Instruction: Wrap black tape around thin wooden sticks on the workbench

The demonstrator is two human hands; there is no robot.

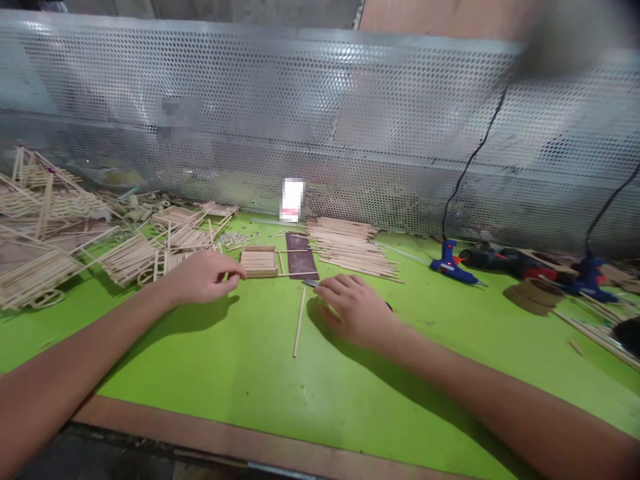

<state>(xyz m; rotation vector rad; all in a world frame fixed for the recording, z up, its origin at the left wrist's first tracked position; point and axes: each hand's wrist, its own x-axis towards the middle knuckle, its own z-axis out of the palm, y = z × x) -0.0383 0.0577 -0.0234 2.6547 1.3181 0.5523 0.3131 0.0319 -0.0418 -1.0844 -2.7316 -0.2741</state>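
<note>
My left hand (203,277) rests on the green table (240,360), fingers pinched on the end of a thin wooden stick (273,275) lying across the front of a small slatted stick panel (259,260). My right hand (355,308) lies palm down with fingers curled over a small metal-tipped tool (311,283); only its tip shows. A loose stick (299,323) lies between my hands, pointing toward me. A dark brown rectangular plate (301,255) sits just beyond.
A pile of long sticks (353,247) lies behind the plate. Built stick frames (55,227) crowd the left. A blue glue gun (453,263) and another glue gun (593,279) with black cords lie right, near a brown ring (533,295). A perforated metal wall (320,127) backs the table.
</note>
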